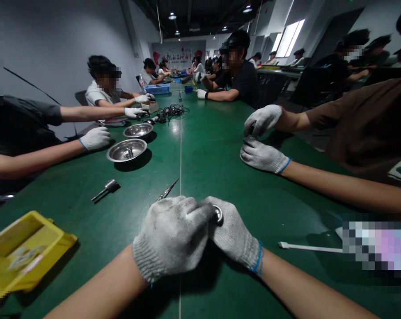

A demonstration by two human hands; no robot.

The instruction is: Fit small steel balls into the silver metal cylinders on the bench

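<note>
Both my hands wear white knit gloves and meet above the green table (200, 146), in the lower middle of the head view. My right hand (233, 232) is closed around a small round metal part (218, 214), whose shiny ring-like face shows between the gloves. Over that same part, the fingers of my left hand (174, 235) are curled, with darkened fingertips pressed against it. The rest of the part is hidden by the gloves. Just beyond my left hand lies a thin, pointed metal tool (169, 189), partly covered by the glove.
On the left are a yellow bin (59, 239) with small pieces inside, a metal cylinder with a rod (108, 189), and two steel bowls (112, 155). Black cables (172, 113) lie farther back. A white cable (310, 248) is at right. Co-workers' gloved hands (265, 155) flank the table.
</note>
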